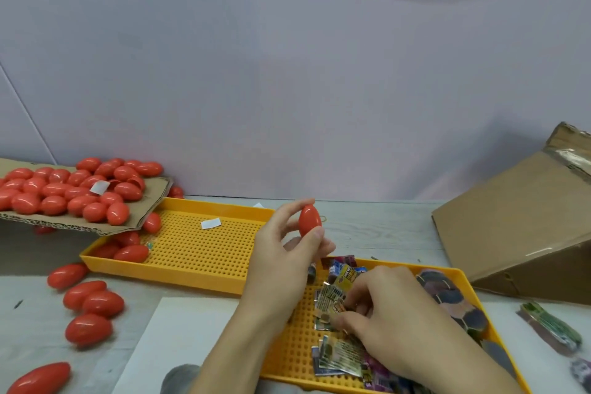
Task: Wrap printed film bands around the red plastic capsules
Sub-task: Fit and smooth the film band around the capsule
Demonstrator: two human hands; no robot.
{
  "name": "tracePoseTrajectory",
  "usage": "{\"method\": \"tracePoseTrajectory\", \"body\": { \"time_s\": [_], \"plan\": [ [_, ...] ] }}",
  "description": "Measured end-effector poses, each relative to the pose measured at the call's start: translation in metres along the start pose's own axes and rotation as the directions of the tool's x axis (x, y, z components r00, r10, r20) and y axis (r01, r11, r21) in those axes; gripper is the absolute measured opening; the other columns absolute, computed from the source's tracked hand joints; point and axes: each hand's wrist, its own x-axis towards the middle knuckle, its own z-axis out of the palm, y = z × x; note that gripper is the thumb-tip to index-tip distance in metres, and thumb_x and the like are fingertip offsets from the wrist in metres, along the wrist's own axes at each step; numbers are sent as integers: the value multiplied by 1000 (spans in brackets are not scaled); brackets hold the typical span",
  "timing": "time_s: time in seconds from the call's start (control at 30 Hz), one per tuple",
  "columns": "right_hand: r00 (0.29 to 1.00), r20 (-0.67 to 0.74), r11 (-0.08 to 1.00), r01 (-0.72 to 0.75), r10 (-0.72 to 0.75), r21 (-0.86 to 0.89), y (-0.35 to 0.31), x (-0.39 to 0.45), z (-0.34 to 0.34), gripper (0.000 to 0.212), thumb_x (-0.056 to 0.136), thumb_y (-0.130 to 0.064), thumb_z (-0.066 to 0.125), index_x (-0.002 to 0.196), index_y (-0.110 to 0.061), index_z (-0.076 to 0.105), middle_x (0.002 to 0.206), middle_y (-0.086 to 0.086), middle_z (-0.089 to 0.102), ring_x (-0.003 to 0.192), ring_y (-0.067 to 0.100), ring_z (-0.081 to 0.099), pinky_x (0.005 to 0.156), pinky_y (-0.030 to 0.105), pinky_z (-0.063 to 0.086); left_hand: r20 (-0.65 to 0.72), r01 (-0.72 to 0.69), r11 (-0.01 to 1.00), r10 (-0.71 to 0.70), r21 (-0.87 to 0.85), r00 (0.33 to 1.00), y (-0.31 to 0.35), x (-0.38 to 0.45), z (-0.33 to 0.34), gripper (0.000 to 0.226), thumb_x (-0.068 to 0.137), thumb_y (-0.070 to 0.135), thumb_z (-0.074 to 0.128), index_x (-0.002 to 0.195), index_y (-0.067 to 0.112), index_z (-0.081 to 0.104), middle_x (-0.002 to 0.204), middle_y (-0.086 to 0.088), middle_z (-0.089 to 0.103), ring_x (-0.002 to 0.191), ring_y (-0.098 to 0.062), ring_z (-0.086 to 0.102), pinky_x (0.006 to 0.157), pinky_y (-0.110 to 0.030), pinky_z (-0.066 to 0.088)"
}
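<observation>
My left hand [287,246] holds one red capsule [309,220] upright between thumb and fingertips, above the gap between the two trays. My right hand [380,304] reaches down into the near yellow tray [287,352] and pinches a printed film band [331,297] from the loose pile of bands there. More red capsules [73,189] are heaped on a cardboard sheet at the left, and several lie loose on the table [92,301].
A second yellow perforated tray [204,249] lies behind, with a few capsules in its left corner and a white slip. A tilted cardboard box [518,227] stands at the right. A bundled stack of bands [550,326] lies on the right. White paper [179,339] lies in front.
</observation>
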Motion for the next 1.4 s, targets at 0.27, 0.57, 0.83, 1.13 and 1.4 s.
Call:
{"method": "tracePoseTrajectory", "body": {
  "time_s": [0.27,0.57,0.83,1.13,1.4],
  "plan": [
    [986,-124,976,83,-110,-201,-5,-5,8,13,89,-36,59,88,-24,65,85,-9,61,75,9,59,70,31,57,122,249,846,-217,-472,969,2,7,4,31,98,0,32,109,13,59,76,-13,53,52,-18,52,47,-25,44],
    [989,-109,980,82,-103,-180,-11,-7,8,13,86,-34,53,83,-24,60,84,-8,62,80,14,60,72,35,55,116,227,843,-195,-488,974,4,5,5,22,94,-2,43,107,13,54,70,-6,49,51,-15,44,46,-24,35],
    [997,-64,992,25,-33,-125,-7,-6,4,26,79,-46,74,88,-24,64,87,-7,58,77,12,60,70,33,56,45,248,870,-254,-427,966,2,6,10,17,103,21,47,94,7,51,70,-6,53,51,-14,45,43,-24,35],
    [998,-68,997,1,-6,-79,-11,-8,3,35,81,-58,69,86,-24,60,84,-8,58,75,10,57,67,32,55,169,370,637,-355,-676,919,5,7,-2,43,106,35,36,105,1,61,67,-13,64,48,-14,58,44,-20,49],
    [996,37,997,-80,80,12,-6,-3,6,19,84,-30,75,71,-17,70,71,-10,63,62,2,58,50,15,40,149,376,662,-374,-648,916,4,7,-1,39,104,37,40,111,1,56,73,-17,68,49,-15,59,44,-20,50]
  ]
}}
